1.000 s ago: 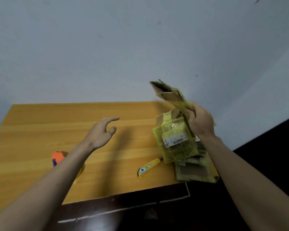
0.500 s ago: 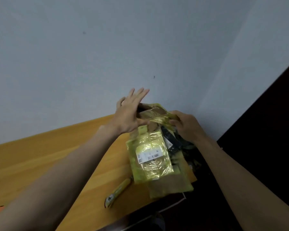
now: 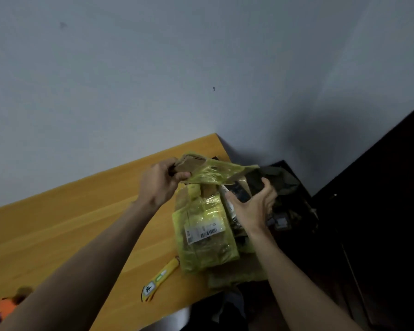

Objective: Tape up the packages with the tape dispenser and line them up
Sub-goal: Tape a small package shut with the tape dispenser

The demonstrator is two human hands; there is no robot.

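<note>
Head view: we see both hands working at the far right corner of the wooden table [image 3: 58,225], up against the grey wall [image 3: 153,80]. Left hand [image 3: 159,185] has fingers + thumb curled round the end of a flattened cardboard package [image 3: 208,172] wrapped in yellow-green tape, holding it lifted above the pile, roughly level, running rightwards. Right hand [image 3: 253,206] is palm-up w/ fingers spread and only loosely bent, reaching under a dark package [image 3: 282,182] at the right edge of the table; whether it really grips that one we can't tell, looks more like touching/supporting it. Below the lifted one lies a labelled package [image 3: 206,237], yellow-green tape over cardboard, white barcode label on top, flat near the right edge. It sits on another flat cardboard package [image 3: 234,275] that reaches the near right corner. Yellow utility knife [image 3: 159,279] lies on the table just left of that stack, near the front edge, one end almost touching the labelled package. Orange object [image 3: 6,306], blurred, at the near left, partly behind the left forearm; prob. the tape dispenser but too blurred to say. Dark floor/furniture beyond the right edge
</note>
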